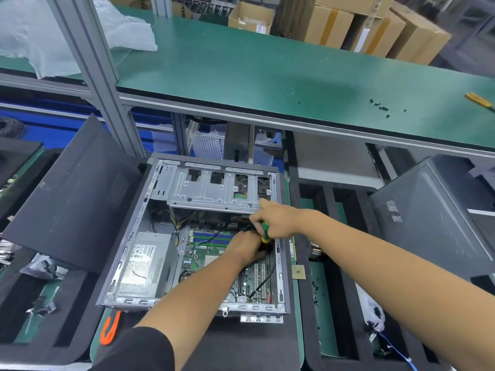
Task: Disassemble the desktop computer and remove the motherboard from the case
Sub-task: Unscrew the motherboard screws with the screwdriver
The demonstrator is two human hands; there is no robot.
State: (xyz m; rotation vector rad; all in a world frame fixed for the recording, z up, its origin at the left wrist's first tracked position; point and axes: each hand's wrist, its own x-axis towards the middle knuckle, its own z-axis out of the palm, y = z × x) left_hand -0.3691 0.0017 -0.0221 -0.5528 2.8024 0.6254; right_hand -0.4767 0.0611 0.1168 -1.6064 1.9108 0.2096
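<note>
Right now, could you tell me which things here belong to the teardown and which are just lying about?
In use: computer case, motherboard, screwdriver in right hand, left hand.

Lying about: loose screws, cardboard boxes, orange tool, plastic sheet.

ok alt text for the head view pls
A person's right hand grips a green-and-yellow screwdriver over the motherboard inside an open computer case, while the left hand reaches in beside it.

Screwdriver (265, 232) tip and board beneath, hidden under the left hand (247, 246).
</note>
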